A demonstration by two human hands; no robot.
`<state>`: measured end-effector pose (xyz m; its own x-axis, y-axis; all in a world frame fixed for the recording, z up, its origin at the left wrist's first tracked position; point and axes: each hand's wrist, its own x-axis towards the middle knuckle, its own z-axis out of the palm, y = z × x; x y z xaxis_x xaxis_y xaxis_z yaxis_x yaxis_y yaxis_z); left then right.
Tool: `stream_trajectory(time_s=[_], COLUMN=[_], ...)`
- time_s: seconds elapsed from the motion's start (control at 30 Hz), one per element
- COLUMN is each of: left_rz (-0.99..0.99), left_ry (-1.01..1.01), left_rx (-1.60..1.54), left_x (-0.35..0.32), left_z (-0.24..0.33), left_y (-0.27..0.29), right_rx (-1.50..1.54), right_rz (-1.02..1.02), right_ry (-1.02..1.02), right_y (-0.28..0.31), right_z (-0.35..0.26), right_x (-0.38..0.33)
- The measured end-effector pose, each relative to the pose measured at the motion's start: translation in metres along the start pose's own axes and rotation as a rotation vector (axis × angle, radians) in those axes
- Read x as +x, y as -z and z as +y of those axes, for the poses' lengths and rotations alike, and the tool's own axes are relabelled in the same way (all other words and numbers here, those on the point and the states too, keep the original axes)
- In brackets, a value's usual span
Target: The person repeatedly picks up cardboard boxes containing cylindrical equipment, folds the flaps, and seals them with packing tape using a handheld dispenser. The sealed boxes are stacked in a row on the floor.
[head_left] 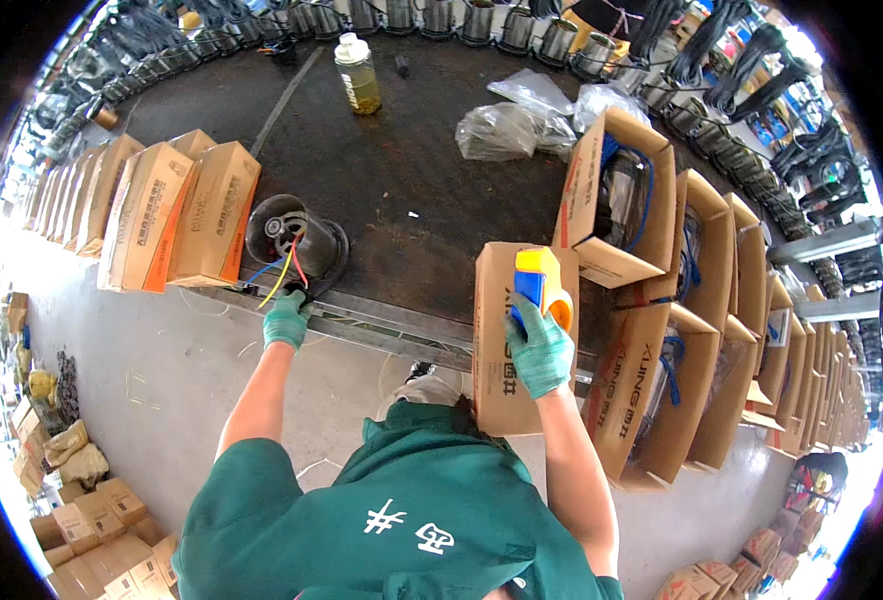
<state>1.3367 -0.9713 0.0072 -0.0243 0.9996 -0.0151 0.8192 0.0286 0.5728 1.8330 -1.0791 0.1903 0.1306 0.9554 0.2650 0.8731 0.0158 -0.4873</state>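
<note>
My gloved left hand (pixel 286 320) is closed at the near edge of a metal motor housing (pixel 296 240), beside its black round base. Red, yellow and blue wires (pixel 279 278) hang from the housing toward my fingers; exactly what they pinch is hidden. In my gloved right hand (pixel 541 350) is a yellow, blue and orange tape dispenser (pixel 536 283). My right fingers wrap round its blue part, over the top of a brown carton (pixel 501 370) at the table's front edge.
On the dark table (pixel 401 180) stand a drink bottle (pixel 358 80) and clear plastic bags (pixel 516 120). Open cartons (pixel 616 195) with packed parts line the right side; upright cartons (pixel 211 215) stand left. Several metal cylinders (pixel 476 22) edge the far side.
</note>
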Motion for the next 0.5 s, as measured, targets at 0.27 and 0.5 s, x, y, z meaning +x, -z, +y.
stream_trajectory(time_s=[0.27,0.5], left_rz=[0.011,-0.639], left_ry=[-0.56,-0.545], left_rx=[0.011,-0.163], left_x=[-0.004,0.073], left_z=[0.25,0.421], left_y=[0.003,-0.096], right_rx=[0.085,0.113], right_rz=[0.046,0.08], right_ry=[0.035,-0.072], right_y=[0.01,0.012], right_z=[0.007,0.006], right_x=[-0.041,-0.053])
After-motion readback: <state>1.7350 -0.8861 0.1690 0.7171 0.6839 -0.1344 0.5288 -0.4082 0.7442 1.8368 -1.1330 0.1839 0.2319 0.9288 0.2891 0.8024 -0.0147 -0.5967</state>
